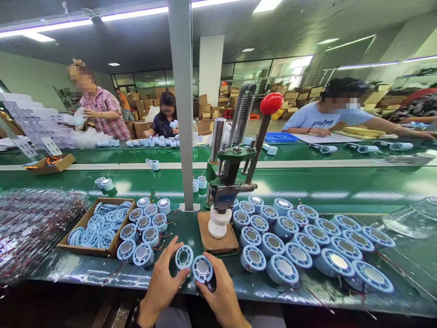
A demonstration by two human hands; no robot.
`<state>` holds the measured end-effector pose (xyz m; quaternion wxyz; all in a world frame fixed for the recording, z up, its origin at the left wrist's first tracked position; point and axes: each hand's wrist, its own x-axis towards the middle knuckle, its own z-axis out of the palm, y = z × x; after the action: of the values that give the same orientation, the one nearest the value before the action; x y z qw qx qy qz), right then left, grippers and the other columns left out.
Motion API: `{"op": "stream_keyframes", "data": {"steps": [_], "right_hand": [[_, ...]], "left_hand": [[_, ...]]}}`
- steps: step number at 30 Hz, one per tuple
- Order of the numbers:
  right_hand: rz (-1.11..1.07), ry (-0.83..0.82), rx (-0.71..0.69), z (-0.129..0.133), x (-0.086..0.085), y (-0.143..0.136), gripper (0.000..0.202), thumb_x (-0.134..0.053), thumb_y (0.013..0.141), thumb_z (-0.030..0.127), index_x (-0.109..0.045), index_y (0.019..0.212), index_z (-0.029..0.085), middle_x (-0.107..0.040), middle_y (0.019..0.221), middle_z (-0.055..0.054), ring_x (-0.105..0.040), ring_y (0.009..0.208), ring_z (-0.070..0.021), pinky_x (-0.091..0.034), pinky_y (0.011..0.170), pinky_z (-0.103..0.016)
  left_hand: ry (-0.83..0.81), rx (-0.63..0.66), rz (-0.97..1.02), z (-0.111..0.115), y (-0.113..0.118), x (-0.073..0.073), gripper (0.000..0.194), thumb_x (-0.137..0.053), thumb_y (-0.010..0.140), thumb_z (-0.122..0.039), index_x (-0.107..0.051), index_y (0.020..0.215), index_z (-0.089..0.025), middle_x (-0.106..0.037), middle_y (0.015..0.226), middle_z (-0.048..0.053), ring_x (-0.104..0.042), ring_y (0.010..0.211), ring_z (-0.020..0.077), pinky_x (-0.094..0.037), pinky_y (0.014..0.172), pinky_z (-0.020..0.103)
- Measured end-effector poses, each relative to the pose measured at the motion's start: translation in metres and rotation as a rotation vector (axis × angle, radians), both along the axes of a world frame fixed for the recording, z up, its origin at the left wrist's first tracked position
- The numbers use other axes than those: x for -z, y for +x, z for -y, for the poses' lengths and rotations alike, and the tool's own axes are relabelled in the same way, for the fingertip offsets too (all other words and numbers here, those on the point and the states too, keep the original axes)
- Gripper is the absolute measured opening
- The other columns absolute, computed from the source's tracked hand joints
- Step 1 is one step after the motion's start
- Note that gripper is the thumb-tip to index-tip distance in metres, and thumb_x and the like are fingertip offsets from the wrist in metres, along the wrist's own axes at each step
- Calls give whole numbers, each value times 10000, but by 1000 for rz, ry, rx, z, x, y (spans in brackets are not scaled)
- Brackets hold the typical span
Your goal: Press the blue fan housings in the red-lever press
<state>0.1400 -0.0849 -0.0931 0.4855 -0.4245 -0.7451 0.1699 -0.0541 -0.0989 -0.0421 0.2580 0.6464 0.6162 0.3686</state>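
Bare belt (307,182) behind crowded speakers (300,237)

Blue ring cover (184,257) upright beside round blue motor unit (202,269), touching.

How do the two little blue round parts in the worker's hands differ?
The ring in the left hand is an open blue frame with spokes and a hollow centre; the motor piece in the right hand has a silver disc filling its middle and looks thicker. Both are round, pale blue and similar in width.
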Motion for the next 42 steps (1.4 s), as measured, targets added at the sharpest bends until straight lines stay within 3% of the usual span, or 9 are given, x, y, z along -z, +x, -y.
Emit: {"op": "stream_keyframes", "data": {"steps": [4,8,23,29,32,34,37,39,42], "right_hand": [[-14,23,63,-4,6,-16,583,-514,766,95,-512,1342,187,-665,1214,-109,-671,1096,-226,-587,914,-337],[-23,46,113,-4,13,-18,571,-517,776,110,-504,1342,184,-663,1220,-122,-678,1088,-232,-601,877,-335],[-73,1,86,-6,17,-17,751,-592,762,117,-384,1479,195,-671,1230,-103,-683,1088,-225,-590,908,-323],[240,-37,-34,-6,4,-6,660,-534,716,53,-539,1369,148,-666,1241,-123,-671,1101,-255,-594,916,-366],[453,20,-157,-14,-51,22,757,-576,672,66,-497,1419,160,-646,1282,-119,-673,1097,-276,-616,866,-360],[447,198,-143,-27,-120,47,734,-608,740,115,-450,1452,201,-627,1313,-104,-654,1129,-262,-611,865,-356],[277,561,104,-64,-250,78,511,-572,884,183,-501,1389,207,-618,1298,-100,-571,1228,-253,-495,1043,-445],[219,663,280,-101,-326,86,436,-572,901,212,-552,1330,138,-611,1272,-132,-545,1232,-268,-438,1073,-467],[164,527,351,-161,-387,79,371,-500,919,185,-584,1267,89,-662,1103,-126,-620,1042,-235,-482,959,-430]], "left_hand": [[-11,111,-77,2,31,-11,761,-641,742,-170,-437,1472,-238,-598,1399,96,-561,1256,287,-435,1104,473],[-12,77,-78,0,42,-11,758,-608,700,-135,-483,1444,-209,-602,1392,106,-554,1268,301,-425,1117,491],[-9,-81,47,5,50,9,682,-616,711,-171,-513,1382,-238,-623,1345,105,-565,1242,307,-438,1084,516],[31,-87,76,8,52,27,668,-583,805,-223,-421,1453,-213,-562,1416,131,-515,1310,295,-411,1114,507],[51,-54,39,8,50,36,625,-563,872,-301,-411,1470,-199,-492,1488,148,-438,1384,312,-360,1150,543],[49,-22,21,7,50,39,628,-545,902,-328,-383,1494,-195,-459,1511,155,-402,1412,310,-344,1163,542],[15,-14,28,8,52,40,601,-494,928,-333,-374,1500,-193,-472,1490,160,-424,1397,293,-347,1164,527],[-3,-34,44,10,54,42,570,-469,924,-335,-413,1470,-182,-492,1474,156,-442,1387,288,-348,1165,516],[-55,-58,90,9,53,42,581,-498,879,-345,-457,1430,-162,-540,1445,151,-501,1347,289,-402,1133,469]]}}
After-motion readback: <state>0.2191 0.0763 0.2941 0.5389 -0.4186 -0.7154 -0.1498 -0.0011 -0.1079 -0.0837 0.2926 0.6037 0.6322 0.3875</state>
